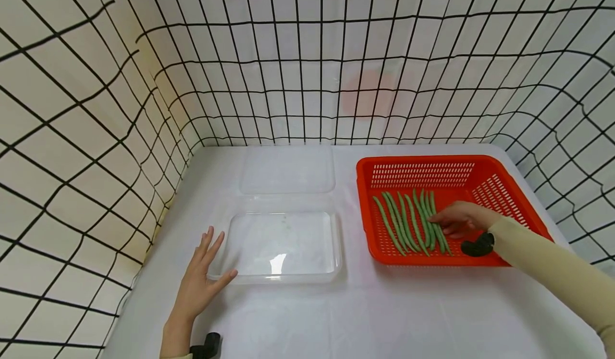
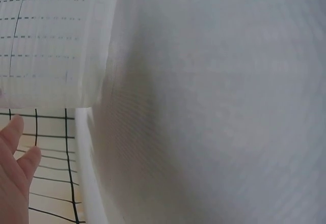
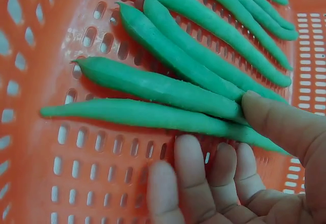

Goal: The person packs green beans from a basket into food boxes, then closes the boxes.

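My right hand (image 1: 458, 219) reaches into a red plastic basket (image 1: 427, 161) at the right. Its thumb (image 3: 275, 117) and index finger straddle the two outermost green beans (image 3: 153, 117) in a pinch, while those beans lie along the basket floor. More green beans (image 1: 403, 223) lie side by side to their left. With fingers spread, my left hand (image 1: 197, 279) stays at the left edge of a clear plastic container (image 1: 283, 279). In the left wrist view, part of the left hand (image 2: 15, 168) shows below the container's translucent wall (image 2: 51, 46).
Behind the container, a clear flat lid (image 1: 288, 172) lies on the white tabletop (image 1: 375, 316). Black wire mesh (image 1: 307, 76) stands along the back and both sides. The basket has tall slotted walls.
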A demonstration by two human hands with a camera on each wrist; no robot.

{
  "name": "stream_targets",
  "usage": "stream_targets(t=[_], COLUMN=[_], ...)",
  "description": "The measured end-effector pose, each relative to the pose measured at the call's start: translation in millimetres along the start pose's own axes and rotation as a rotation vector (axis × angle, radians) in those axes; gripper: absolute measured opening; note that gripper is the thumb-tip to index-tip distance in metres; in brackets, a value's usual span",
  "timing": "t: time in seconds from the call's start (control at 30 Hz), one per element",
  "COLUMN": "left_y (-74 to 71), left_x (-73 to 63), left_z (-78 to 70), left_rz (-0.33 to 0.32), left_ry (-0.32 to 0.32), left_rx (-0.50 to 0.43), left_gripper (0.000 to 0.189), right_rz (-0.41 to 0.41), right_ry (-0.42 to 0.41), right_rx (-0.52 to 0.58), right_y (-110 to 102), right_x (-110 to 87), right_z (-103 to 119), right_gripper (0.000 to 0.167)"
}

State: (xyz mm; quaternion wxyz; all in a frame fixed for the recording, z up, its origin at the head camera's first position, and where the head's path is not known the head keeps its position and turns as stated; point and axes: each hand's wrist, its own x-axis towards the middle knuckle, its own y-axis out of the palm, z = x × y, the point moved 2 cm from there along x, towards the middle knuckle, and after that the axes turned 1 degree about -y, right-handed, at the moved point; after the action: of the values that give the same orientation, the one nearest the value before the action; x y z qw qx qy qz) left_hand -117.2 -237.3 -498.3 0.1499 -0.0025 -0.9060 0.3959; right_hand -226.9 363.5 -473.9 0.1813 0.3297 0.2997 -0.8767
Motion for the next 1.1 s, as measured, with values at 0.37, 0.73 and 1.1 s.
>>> stream_targets(t=[0.37,0.73,1.1], left_y=[-0.7,-0.6,-3.2], left_x=[-1.6,-6.4,-1.2], left_z=[0.5,1.0,-1.2], left_rz=[-0.006,-0.013,-0.027], left_ry=[0.014,0.035,0.054], left_rx=[0.003,0.014,0.021], left_gripper=[0.088,0.087,0.088], right_rz=[0.002,-0.061,-0.173], right_ry=[0.004,-0.117,-0.397], right_rx=[0.176,0.13,0.207], right_y=[-0.7,-9.1,20.5], right_x=[2.1,-14.9,-63.4], right_z=[-3.1,21.2,109.5], right_gripper=[0.031,0.047,0.076])
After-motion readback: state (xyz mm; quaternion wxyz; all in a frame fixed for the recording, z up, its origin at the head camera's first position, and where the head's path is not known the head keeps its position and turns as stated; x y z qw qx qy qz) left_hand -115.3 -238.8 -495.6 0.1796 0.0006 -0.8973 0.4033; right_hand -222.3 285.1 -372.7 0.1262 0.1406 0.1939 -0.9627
